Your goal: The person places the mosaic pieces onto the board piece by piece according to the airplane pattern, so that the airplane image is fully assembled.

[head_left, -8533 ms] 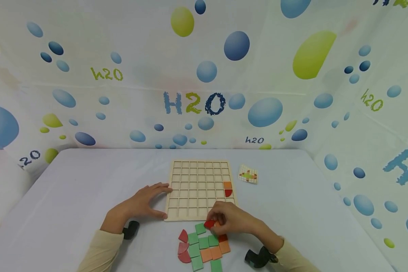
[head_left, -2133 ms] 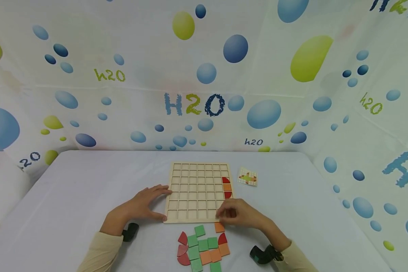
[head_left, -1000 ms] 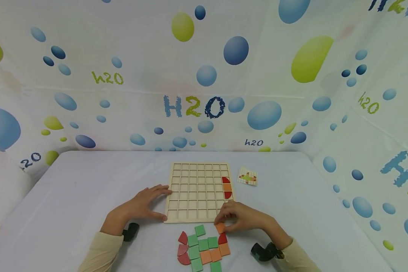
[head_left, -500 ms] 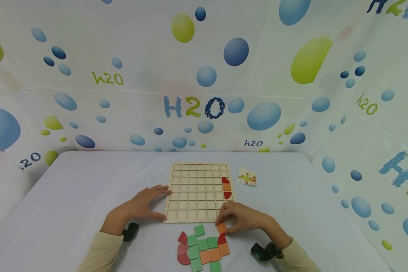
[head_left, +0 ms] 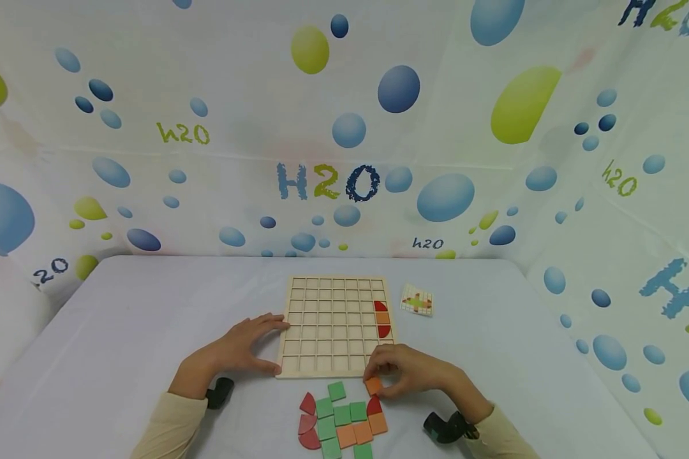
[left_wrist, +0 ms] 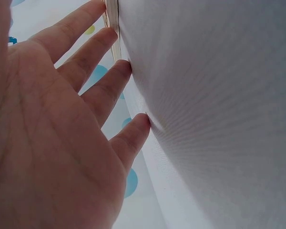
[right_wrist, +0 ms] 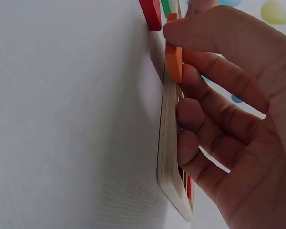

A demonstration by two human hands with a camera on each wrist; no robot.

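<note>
A wooden grid board [head_left: 326,319] lies on the table; a column at its right side holds two red quarter-circle tiles [head_left: 381,306] with an orange square tile [head_left: 382,317] between them. At the board's left edge, my left hand [head_left: 229,349] rests with spread fingers and thumb; the left wrist view shows its fingertips [left_wrist: 123,67] along the wooden rim. My right hand [head_left: 407,370] pinches another orange square tile [head_left: 373,386] between thumb and fingers, just below the board's near right corner. In the right wrist view this tile [right_wrist: 174,62] stands tilted close over the board's rim [right_wrist: 167,143].
Several loose green square tiles [head_left: 326,427], orange squares [head_left: 346,436] and red quarter-circles [head_left: 307,423] lie in front of the board. A small pattern card [head_left: 417,300] sits right of the board. A patterned curtain [head_left: 235,127] hangs behind the table.
A second red quarter-circle now sits in the board above the orange tile. My right hand has come down from the board's corner and taken hold of the orange square tile. The left hand stays put.
</note>
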